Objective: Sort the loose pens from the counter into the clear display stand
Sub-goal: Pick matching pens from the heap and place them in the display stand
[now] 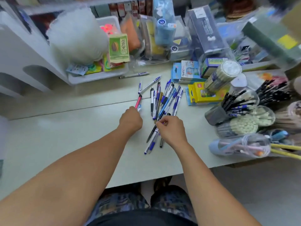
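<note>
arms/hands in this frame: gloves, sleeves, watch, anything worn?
Both bare. Left hand and right hand: no gloves, no rings or watch visible. Both forearms are uncovered up to the frame edge, so no sleeves show. No straps, markers or cables on either arm. Only clothing in view is dark, blue-patterned fabric over the lap below the counter.

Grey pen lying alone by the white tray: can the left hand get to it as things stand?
Probably yes. The grey pen lies apart on bare counter, nothing over it. But the left hand already grips a pink pen, so its fingers are occupied.
</note>
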Motion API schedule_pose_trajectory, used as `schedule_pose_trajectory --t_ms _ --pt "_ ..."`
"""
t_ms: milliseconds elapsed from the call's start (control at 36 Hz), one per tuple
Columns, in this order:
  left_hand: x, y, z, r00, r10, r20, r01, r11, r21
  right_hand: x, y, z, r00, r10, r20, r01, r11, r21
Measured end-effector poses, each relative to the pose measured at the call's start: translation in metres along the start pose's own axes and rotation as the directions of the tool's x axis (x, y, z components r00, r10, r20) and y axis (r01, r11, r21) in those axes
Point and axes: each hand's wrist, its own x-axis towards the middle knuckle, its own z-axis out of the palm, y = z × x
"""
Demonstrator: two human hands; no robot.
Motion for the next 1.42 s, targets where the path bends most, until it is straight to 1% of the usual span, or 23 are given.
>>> schedule_pose_trajectory --t_ms 56,111,194,250,306,361,417,500,583,667,722,778,861,1028,1083,1139,1194,1222,1250,1278,1306,1333,1417 --pt "-0.003 -0.009 -0.001 0.999 -0.051 -0.011 0.048 0.984 -0.17 0.011 -0.006 0.002 1.0 -0.024 0.016 0.024 1.0 0.009" --pt "-0.01 -0.018 -0.003 0.996 -0.086 -0.014 0.074 0.921 -0.383 0.026 -0.019 0.01 0.997 -0.07 0.043 0.068 0.997 0.028" --pt "-0.032 -0.027 -0.013 0.989 -0.142 0.035 0.129 0.733 -0.668 0.055 -0.044 0.035 0.992 -0.112 0.066 0.111 0.994 0.019" --pt "-0.052 -0.035 -0.022 0.982 -0.161 0.102 0.18 0.607 -0.774 0.072 -0.061 0.053 0.994 -0.1 0.051 0.1 0.995 -0.006" --pt "-0.067 -0.047 -0.029 0.973 -0.153 0.172 0.228 0.539 -0.811 0.088 -0.076 0.065 0.999 -0.045 0.017 0.045 0.999 0.007" --pt "-0.08 -0.057 -0.035 0.965 -0.14 0.22 0.261 0.511 -0.819 0.105 -0.086 0.069 0.999 0.036 -0.022 -0.034 0.997 0.076" --pt "-0.093 -0.065 -0.038 0.963 -0.125 0.241 0.271 0.486 -0.831 0.122 -0.09 0.069 0.991 0.132 -0.025 -0.129 0.985 0.116" --pt "-0.109 -0.077 -0.042 0.966 -0.121 0.227 0.258 0.441 -0.86 0.137 -0.093 0.069 0.983 0.182 -0.011 -0.179 0.977 0.119" --pt "-0.12 -0.089 -0.047 0.964 -0.148 0.222 0.262 0.375 -0.889 0.137 -0.103 0.064 0.985 0.17 0.005 -0.17 0.984 0.046" --pt "-0.124 -0.105 -0.053 0.96 -0.175 0.219 0.265 0.313 -0.912 0.126 -0.109 0.069 0.985 0.142 0.101 -0.132 0.986 -0.103" --pt "-0.125 -0.119 -0.057 0.959 -0.19 0.211 0.259 0.279 -0.925 0.109 -0.109 0.078 0.979 0.099 0.176 -0.049 0.961 -0.272" --pt "-0.125 -0.136 -0.061 0.962 -0.186 0.202 0.246 0.261 -0.933 0.09 -0.105 0.094 0.982 0.028 0.187 0.047 0.922 -0.383" --pt "-0.126 -0.165 -0.067 0.965 -0.175 0.196 0.237 0.253 -0.938 0.063 -0.101 0.122 0.986 -0.04 0.162 0.108 0.894 -0.435" --pt "-0.13 -0.236 -0.081 0.974 -0.111 0.199 0.219 0.214 -0.952 0.015 -0.11 0.161 0.995 -0.031 0.097 0.064 0.933 -0.355" --pt "-0.133 -0.262 -0.092 0.977 -0.083 0.198 0.211 0.2 -0.957 -0.006 -0.123 0.174 0.996 -0.062 0.061 0.081 0.927 -0.365" --pt "-0.134 -0.288 -0.101 0.98 -0.053 0.19 0.197 0.195 -0.961 -0.027 -0.139 0.187 0.996 -0.091 0.003 0.086 0.937 -0.338" --pt "-0.136 -0.314 -0.11 0.983 -0.036 0.183 0.186 0.205 -0.961 -0.05 -0.161 0.2 0.992 -0.124 -0.037 0.112 0.966 -0.235" --pt "-0.137 -0.325 -0.115 0.984 -0.027 0.175 0.177 0.213 -0.961 -0.065 -0.176 0.207 0.988 -0.149 -0.038 0.142 0.98 -0.137" --pt "-0.14 -0.336 -0.121 0.986 -0.016 0.165 0.165 0.218 -0.962 -0.083 -0.193 0.214 0.988 -0.155 -0.009 0.155 0.988 -0.004" --pt "-0.144 -0.346 -0.128 0.988 -0.001 0.154 0.15 0.22 -0.964 -0.103 -0.211 0.222 0.987 -0.153 0.052 0.144 0.98 0.139" --pt "-0.149 -0.356 -0.135 0.99 0.02 0.143 0.135 0.219 -0.966 -0.125 -0.228 0.231 0.98 -0.153 0.123 0.118 0.959 0.256" --pt "-0.154 -0.366 -0.144 0.99 0.046 0.134 0.121 0.215 -0.969 -0.145 -0.245 0.241 0.968 -0.166 0.19 0.095 0.937 0.337" --pt "-0.169 -0.395 -0.164 0.988 0.095 0.118 0.099 0.188 -0.977 -0.19 -0.282 0.271 0.909 -0.238 0.341 0.078 0.903 0.422"
